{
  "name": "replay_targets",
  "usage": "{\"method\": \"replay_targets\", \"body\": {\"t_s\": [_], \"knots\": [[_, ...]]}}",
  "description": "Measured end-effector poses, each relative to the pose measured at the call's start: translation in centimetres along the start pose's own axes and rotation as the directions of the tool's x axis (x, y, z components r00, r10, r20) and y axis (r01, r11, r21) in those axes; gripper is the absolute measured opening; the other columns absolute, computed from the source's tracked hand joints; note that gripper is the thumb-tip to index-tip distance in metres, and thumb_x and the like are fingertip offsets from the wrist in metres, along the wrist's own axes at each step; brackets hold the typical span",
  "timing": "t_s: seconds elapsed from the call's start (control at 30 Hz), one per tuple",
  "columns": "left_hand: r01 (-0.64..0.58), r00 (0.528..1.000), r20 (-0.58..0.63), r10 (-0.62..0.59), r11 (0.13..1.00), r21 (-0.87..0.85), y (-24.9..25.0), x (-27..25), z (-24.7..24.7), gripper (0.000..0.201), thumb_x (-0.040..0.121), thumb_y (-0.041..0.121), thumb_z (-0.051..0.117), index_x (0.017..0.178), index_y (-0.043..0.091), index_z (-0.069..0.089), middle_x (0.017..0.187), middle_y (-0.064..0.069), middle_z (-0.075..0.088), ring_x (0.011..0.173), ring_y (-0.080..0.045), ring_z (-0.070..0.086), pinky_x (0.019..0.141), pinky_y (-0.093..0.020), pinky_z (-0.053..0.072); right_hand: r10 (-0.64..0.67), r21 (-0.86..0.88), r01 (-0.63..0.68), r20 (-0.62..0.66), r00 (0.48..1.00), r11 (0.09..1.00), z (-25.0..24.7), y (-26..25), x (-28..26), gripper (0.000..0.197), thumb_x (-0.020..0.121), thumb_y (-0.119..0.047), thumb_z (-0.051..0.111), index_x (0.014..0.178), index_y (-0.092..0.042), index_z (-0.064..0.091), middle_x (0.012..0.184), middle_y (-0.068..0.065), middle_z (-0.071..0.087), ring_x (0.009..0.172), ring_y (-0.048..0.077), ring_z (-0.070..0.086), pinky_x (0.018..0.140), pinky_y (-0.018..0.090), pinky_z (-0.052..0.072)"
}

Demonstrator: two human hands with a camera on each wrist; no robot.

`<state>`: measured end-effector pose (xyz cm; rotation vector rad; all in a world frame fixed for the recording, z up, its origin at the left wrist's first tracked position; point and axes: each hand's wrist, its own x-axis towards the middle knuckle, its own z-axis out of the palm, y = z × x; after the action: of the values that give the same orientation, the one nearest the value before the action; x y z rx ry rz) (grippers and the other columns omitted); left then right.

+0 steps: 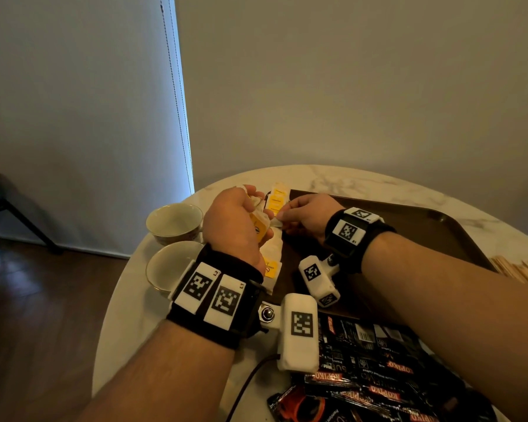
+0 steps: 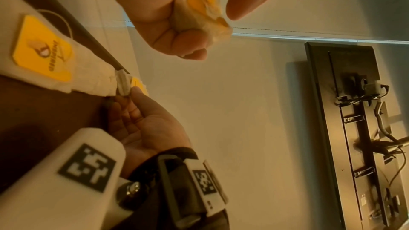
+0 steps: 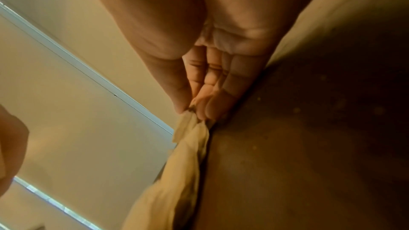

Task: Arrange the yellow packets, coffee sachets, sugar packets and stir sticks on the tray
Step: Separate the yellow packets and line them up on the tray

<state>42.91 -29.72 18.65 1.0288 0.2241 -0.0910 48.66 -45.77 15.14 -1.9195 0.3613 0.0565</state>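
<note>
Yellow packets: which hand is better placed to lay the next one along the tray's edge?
Right hand: it already pinches a packet at the tray edge. The left hand grips a bunch above it.

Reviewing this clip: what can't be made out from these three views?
- Yellow packets in the left hand: count hidden by the fist, head view.
- Stir sticks: cut off by the right edge and forearm.
- Coffee sachets: partly behind the wrist camera.
- Right hand: pinched packet blurred, right wrist view.
</note>
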Motion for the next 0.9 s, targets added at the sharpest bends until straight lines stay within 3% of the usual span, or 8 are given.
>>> {"method": "replay_targets", "body": {"t_s": [0.1, 0.17, 0.27, 0.37, 0.5, 0.6, 0.77, 0.9], "knots": [[-0.017, 0.998, 0.062, 0.014, 0.999, 0.039, -0.2, 0.5, -0.1, 0.019, 0.1, 0.006, 0.044, 0.101, 0.015, 0.061, 0.083, -0.001, 0.061, 0.07, -0.016, 0.06, 0.063, -0.031, 0.049, 0.034, -0.011, -0.033, 0.018, 0.999, 0.999, 0.0, -0.2, 0.1, 0.017, 0.086, -0.014, 0.08, 0.101, -0.005, 0.076, 0.097, 0.013, 0.077, 0.086, 0.022, 0.072, 0.087, 0.038, 0.062], [-0.077, 0.995, 0.07, 0.069, 0.99, 0.122, -0.6, 0.7, 0.1, 0.026, 0.098, -0.004, 0.045, 0.105, 0.016, 0.06, 0.091, -0.002, 0.062, 0.08, -0.019, 0.064, 0.072, -0.036, 0.055, 0.067, 0.019, -0.067, 0.021, 0.998, 0.998, -0.2, -0.6, 0.0, 0.024, 0.087, -0.017, 0.08, 0.106, -0.005, 0.074, 0.096, 0.012, 0.075, 0.084, 0.022, 0.07, 0.088, 0.038, 0.061], [-0.149, 0.988, 0.068, 0.136, 0.956, 0.251, -1.2, 1.0, 0.4, 0.047, 0.085, -0.02, 0.048, 0.106, 0.02, 0.062, 0.112, -0.002, 0.068, 0.105, -0.024, 0.068, 0.095, -0.05, 0.058, 0.023, 0.122, -0.022, -0.005, 1.0, 0.992, -1.4, -1.6, -1.6, 0.027, 0.089, -0.025, 0.079, 0.107, -0.006, 0.073, 0.085, 0.007, 0.068, 0.071, 0.017, 0.061, 0.066, 0.033, 0.055], [-0.146, 0.989, 0.045, 0.139, 0.952, 0.271, -1.6, 0.8, 0.5, 0.053, 0.086, -0.019, 0.05, 0.122, 0.018, 0.062, 0.111, 0.001, 0.068, 0.098, -0.017, 0.068, 0.092, -0.045, 0.061, -0.108, 0.223, 0.095, 0.048, 0.993, 0.97, -2.9, -2.1, -4.9, 0.027, 0.087, -0.036, 0.078, 0.101, -0.013, 0.074, 0.079, 0.0, 0.065, 0.065, 0.012, 0.056, 0.058, 0.028, 0.045], [-0.17, 0.984, 0.084, 0.155, 0.958, 0.231, -2.0, 0.3, 0.7, 0.057, 0.08, -0.021, 0.059, 0.121, 0.019, 0.061, 0.117, -0.002, 0.066, 0.109, -0.023, 0.066, 0.096, -0.048, 0.059, -0.255, 0.178, 0.239, 0.075, 0.964, 0.955, -3.3, -1.5, -8.6, 0.024, 0.078, -0.034, 0.084, 0.094, -0.02, 0.073, 0.084, -0.003, 0.069, 0.068, 0.01, 0.06, 0.056, 0.025, 0.049], [-0.199, 0.977, 0.125, 0.174, 0.952, 0.231, -2.4, 0.2, 0.6, 0.058, 0.077, -0.02, 0.066, 0.116, 0.022, 0.061, 0.121, -0.004, 0.066, 0.111, -0.025, 0.068, 0.096, -0.047, 0.06, -0.246, 0.165, 0.235, 0.044, 0.968, 0.958, -2.8, -0.7, -9.3, 0.022, 0.08, -0.029, 0.083, 0.096, -0.017, 0.073, 0.082, -0.002, 0.068, 0.067, 0.01, 0.059, 0.054, 0.024, 0.05], [-0.289, 0.95, 0.196, 0.241, 0.919, 0.268, -2.9, -0.1, 0.6, 0.05, 0.074, -0.016, 0.074, 0.107, 0.02, 0.064, 0.118, -0.01, 0.069, 0.109, -0.028, 0.07, 0.094, -0.05, 0.06, -0.241, 0.307, 0.222, 0.027, 0.97, 0.926, -2.7, -0.4, -9.3, 0.006, 0.088, -0.012, 0.075, 0.093, -0.01, 0.071, 0.075, 0.004, 0.064, 0.061, 0.011, 0.056, 0.052, 0.023, 0.046], [-0.206, 0.966, 0.189, 0.174, 0.965, 0.164, -2.9, -0.1, 0.8, 0.033, 0.082, -0.013, 0.071, 0.106, 0.01, 0.064, 0.111, -0.016, 0.071, 0.098, -0.026, 0.074, 0.087, -0.045, 0.063, -0.272, 0.444, 0.241, 0.006, 0.962, 0.863, -3.1, -0.4, -9.2, 0.011, 0.092, -0.003, 0.066, 0.087, -0.012, 0.066, 0.079, 0.007, 0.068, 0.07, 0.015, 0.066, 0.057, 0.027, 0.054]]}}
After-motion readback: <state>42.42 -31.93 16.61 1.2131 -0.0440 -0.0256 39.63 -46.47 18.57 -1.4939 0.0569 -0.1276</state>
